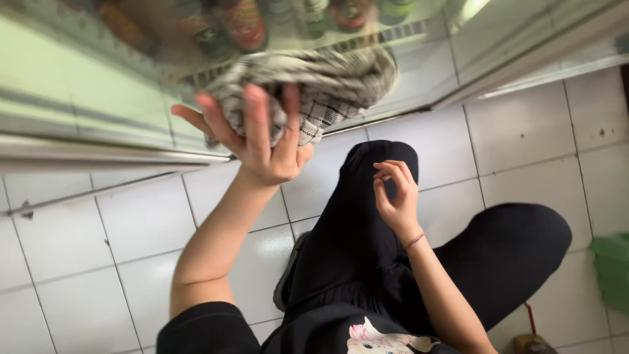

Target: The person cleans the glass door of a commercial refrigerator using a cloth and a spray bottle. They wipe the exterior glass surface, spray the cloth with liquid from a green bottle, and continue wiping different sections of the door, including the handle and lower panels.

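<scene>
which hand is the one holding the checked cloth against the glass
The left hand: its spread fingers press the checked cloth to the glass door. The right hand hangs empty above the knee.

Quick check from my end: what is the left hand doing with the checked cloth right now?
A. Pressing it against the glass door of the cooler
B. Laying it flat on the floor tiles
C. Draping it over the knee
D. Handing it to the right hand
A: the left hand presses the bunched checked cloth against the glass door, while the right hand hangs empty over the knee.

Blurred bottles point(242, 23) — behind glass
</scene>
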